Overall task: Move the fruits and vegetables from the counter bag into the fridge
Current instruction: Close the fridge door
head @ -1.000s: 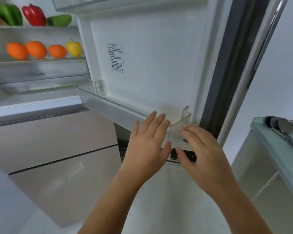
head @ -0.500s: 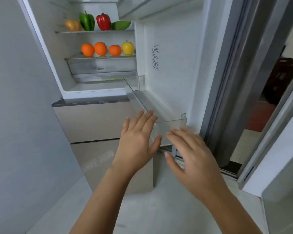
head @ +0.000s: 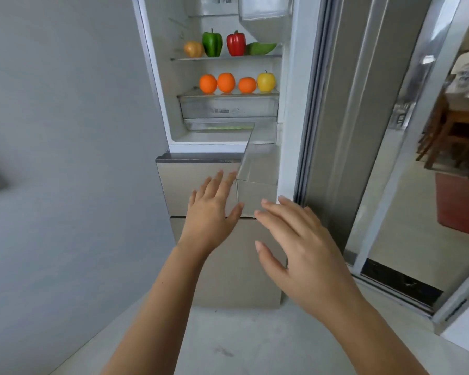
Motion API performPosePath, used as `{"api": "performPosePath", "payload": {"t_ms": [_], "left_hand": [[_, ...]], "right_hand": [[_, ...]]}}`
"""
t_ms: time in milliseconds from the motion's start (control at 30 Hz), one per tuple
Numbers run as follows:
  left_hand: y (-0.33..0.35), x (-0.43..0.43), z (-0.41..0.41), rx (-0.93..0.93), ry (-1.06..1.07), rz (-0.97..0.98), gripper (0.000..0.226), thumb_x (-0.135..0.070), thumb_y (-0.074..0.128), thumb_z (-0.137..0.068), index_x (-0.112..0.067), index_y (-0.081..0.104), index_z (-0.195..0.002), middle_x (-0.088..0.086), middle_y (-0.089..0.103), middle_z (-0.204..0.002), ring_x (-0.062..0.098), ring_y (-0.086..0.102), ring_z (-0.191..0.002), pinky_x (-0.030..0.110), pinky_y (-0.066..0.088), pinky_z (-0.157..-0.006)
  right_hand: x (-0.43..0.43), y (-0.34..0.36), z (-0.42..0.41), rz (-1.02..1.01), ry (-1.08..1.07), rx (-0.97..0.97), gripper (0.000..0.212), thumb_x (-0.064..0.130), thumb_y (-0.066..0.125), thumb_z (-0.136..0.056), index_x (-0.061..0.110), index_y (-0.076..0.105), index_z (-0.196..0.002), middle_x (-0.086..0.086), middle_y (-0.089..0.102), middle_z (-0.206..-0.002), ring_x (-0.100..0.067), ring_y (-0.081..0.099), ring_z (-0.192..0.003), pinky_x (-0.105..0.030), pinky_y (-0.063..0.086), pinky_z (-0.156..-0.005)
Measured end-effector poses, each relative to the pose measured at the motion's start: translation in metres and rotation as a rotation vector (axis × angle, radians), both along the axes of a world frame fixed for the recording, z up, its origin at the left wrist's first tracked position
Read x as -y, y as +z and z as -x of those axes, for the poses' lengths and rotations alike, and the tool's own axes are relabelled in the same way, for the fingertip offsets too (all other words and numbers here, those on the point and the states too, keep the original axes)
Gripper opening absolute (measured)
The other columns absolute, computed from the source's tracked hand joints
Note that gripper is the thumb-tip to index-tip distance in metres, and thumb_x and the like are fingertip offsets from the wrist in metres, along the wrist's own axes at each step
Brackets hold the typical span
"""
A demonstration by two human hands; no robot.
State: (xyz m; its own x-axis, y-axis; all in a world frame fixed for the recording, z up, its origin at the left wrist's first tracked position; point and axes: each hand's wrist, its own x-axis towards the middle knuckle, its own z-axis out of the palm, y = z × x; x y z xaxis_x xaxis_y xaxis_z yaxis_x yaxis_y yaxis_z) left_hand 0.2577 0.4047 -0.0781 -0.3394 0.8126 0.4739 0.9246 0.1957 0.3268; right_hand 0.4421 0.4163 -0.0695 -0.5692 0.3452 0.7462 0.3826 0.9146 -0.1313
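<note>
At twelve o'clock in the head view, inside the open fridge [head: 157,77], the produce is shelved. An onion [head: 193,49], a green pepper [head: 212,44], a red pepper [head: 236,44] and a green vegetable [head: 260,48] are set on the upper shelf, with three oranges [head: 226,82] and a yellow apple [head: 266,82] on the one below. The counter bag is not seen. Both hands are held empty, fingers straight and spread. The left hand [head: 211,212] is raised to the clear door bin [head: 257,163] at its one o'clock, possibly touching it. The right hand [head: 301,244] hovers at four o'clock of the left, near the door [head: 287,131]. The fruit is judged firm, smooth and prone to roll, so it is best cupped around the body. The peppers are judged light and hollow, and are better taken by the walls than the stem.
</note>
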Motion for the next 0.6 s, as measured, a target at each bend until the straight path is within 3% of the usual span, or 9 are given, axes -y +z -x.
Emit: {"api": "performPosePath", "payload": {"t_ms": [133, 233, 367, 600], "left_hand": [[0.004, 0.032, 0.008, -0.06, 0.064, -0.131, 0.054, -0.033, 0.048, -0.089, -0.01, 0.041, -0.136, 0.014, 0.038, -0.144, 0.035, 0.035, -0.132, 0.053, 0.031, -0.104], [0.011, 0.056, 0.013, -0.127, 0.082, -0.253, 0.05, -0.031, 0.042, -0.085, -0.003, 0.052, -0.124, 0.017, 0.049, -0.135, 0.037, 0.047, -0.122, 0.05, 0.038, -0.096], [0.02, 0.076, 0.015, -0.197, 0.066, -0.353, 0.044, -0.026, 0.043, -0.085, -0.003, 0.054, -0.121, 0.015, 0.051, -0.133, 0.033, 0.047, -0.122, 0.049, 0.039, -0.096], [0.023, 0.096, 0.035, -0.268, 0.027, -0.367, 0.042, -0.023, 0.044, -0.085, -0.006, 0.054, -0.122, 0.013, 0.051, -0.134, 0.03, 0.045, -0.125, 0.051, 0.036, -0.099]], "right_hand": [[0.011, 0.006, 0.017, -0.041, 0.054, -0.026, 0.035, 0.026, 0.047, -0.084, 0.01, 0.063, -0.11, -0.007, 0.062, -0.119, -0.028, 0.053, -0.117, -0.052, 0.045, -0.093], [0.013, 0.01, 0.028, -0.035, 0.113, -0.068, 0.031, 0.023, 0.05, -0.085, 0.008, 0.064, -0.108, -0.008, 0.062, -0.117, -0.027, 0.052, -0.117, -0.05, 0.045, -0.091], [0.016, 0.014, 0.044, -0.051, 0.121, -0.098, 0.032, 0.023, 0.049, -0.085, 0.006, 0.065, -0.107, -0.009, 0.062, -0.117, -0.026, 0.051, -0.118, -0.046, 0.045, -0.093], [0.008, 0.015, 0.08, -0.025, 0.088, -0.096, 0.037, 0.026, 0.046, -0.085, 0.005, 0.062, -0.111, -0.01, 0.059, -0.121, -0.028, 0.05, -0.119, -0.048, 0.046, -0.092]]}}
